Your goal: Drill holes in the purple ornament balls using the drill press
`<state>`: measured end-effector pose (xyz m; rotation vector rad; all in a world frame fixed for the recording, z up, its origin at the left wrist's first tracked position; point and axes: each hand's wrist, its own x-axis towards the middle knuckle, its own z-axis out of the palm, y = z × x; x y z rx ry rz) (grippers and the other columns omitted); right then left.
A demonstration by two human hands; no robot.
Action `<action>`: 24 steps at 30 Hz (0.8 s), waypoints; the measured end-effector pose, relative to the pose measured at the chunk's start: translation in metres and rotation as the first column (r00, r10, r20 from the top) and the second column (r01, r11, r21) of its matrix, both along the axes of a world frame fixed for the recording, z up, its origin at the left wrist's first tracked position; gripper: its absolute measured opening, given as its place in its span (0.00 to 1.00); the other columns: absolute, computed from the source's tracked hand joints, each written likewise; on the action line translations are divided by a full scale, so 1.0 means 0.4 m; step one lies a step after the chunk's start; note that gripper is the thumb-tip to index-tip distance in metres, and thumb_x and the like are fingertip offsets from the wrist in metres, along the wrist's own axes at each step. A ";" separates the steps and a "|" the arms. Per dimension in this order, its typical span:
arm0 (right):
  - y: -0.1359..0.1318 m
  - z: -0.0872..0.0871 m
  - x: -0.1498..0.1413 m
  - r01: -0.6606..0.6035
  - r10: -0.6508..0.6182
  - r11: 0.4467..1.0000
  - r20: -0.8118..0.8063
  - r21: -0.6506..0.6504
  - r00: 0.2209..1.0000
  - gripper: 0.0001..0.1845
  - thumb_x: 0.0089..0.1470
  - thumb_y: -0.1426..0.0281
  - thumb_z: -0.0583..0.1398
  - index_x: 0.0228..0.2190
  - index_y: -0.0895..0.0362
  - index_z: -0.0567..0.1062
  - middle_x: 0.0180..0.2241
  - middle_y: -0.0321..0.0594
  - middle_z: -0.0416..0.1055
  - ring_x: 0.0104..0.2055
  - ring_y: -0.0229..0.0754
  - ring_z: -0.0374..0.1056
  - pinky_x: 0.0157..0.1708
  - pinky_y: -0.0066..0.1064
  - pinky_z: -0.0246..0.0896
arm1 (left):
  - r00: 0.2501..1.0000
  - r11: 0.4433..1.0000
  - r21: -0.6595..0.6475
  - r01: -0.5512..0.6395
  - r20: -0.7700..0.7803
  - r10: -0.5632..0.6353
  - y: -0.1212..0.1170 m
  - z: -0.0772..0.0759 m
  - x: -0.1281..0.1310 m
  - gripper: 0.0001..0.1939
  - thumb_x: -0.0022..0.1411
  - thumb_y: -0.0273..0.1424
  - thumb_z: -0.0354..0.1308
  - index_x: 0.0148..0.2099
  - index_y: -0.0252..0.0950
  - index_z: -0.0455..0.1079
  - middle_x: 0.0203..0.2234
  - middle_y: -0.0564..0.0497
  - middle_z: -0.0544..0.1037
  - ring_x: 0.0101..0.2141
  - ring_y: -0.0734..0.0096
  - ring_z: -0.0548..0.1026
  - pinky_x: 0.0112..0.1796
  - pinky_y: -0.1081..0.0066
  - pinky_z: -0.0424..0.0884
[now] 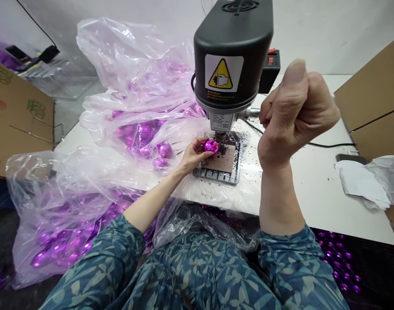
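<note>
My left hand (195, 154) pinches a shiny purple faceted ball (211, 147) between thumb and fingers. The ball is just below and left of the chuck of a small black bench drill press (232, 47); whether a bit touches it cannot be made out. Under the ball lies a brown board (221, 160) on the slotted metal base (216, 175), strewn with dark shavings (237, 138). My right hand (292, 112) is raised at the press's right side, closed in a fist at the end of its silver feed lever (253, 113). The fist hides the lever's grip.
Clear plastic bags (135, 99) with purple balls (164, 150) spread left of the press. Another bag of balls (64, 245) hangs at the table's front left. Cardboard boxes (19, 116) flank both sides. White paper (361, 183) and a black cable (326, 145) lie on the right.
</note>
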<state>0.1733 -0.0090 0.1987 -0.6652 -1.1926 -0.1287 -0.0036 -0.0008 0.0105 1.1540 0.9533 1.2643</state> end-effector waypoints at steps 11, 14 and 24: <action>-0.016 0.010 -0.005 -0.077 0.078 0.997 -0.031 0.009 0.997 0.36 0.64 0.37 0.56 0.21 0.51 0.51 0.16 0.29 0.47 0.18 0.34 0.43 0.24 0.39 0.44 | 0.992 0.991 0.054 0.121 -0.052 -0.118 0.014 -0.025 0.026 0.44 0.42 0.49 0.87 0.56 0.38 0.75 0.51 0.42 0.84 0.56 0.50 0.82 0.65 0.50 0.73; -0.012 0.003 -0.005 -0.120 0.119 0.993 -0.039 -0.020 0.992 0.36 0.64 0.37 0.55 0.21 0.51 0.52 0.17 0.30 0.45 0.19 0.35 0.43 0.24 0.39 0.44 | 0.984 0.985 0.092 0.143 -0.121 -0.131 0.002 -0.029 0.031 0.42 0.48 0.50 0.85 0.58 0.39 0.74 0.54 0.41 0.83 0.56 0.49 0.82 0.64 0.49 0.74; -0.014 -0.008 0.000 -0.142 0.140 0.986 -0.029 -0.083 0.990 0.36 0.65 0.36 0.54 0.21 0.50 0.53 0.17 0.30 0.46 0.20 0.36 0.44 0.24 0.39 0.45 | 0.970 0.977 0.206 0.058 -0.242 -0.007 -0.033 -0.045 0.064 0.35 0.57 0.52 0.79 0.59 0.40 0.75 0.54 0.43 0.82 0.56 0.52 0.80 0.61 0.55 0.74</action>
